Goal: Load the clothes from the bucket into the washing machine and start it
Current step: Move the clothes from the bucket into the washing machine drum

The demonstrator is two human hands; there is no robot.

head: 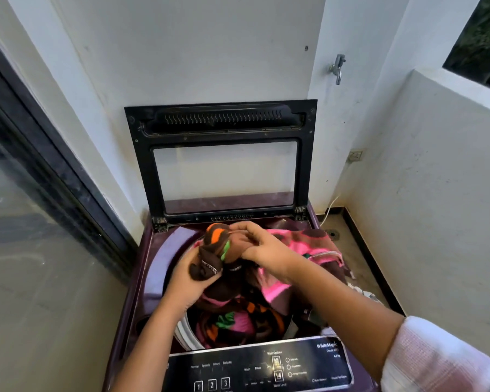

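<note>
Both busy: we had L hand [188, 280] & R hand [266, 251] fingers curled round the cloth [213, 241], bunched directly above the drum [183, 331]; its tail draped over drum's R rim.

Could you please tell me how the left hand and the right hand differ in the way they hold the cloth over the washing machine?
The left hand grips the cloth at its lower, twisted brown end, while the right hand grips the bunch from above. The left hand sits lower, toward the left side of the washing machine; the right hand is higher, over the middle. Both are curled round the same cloth.
</note>
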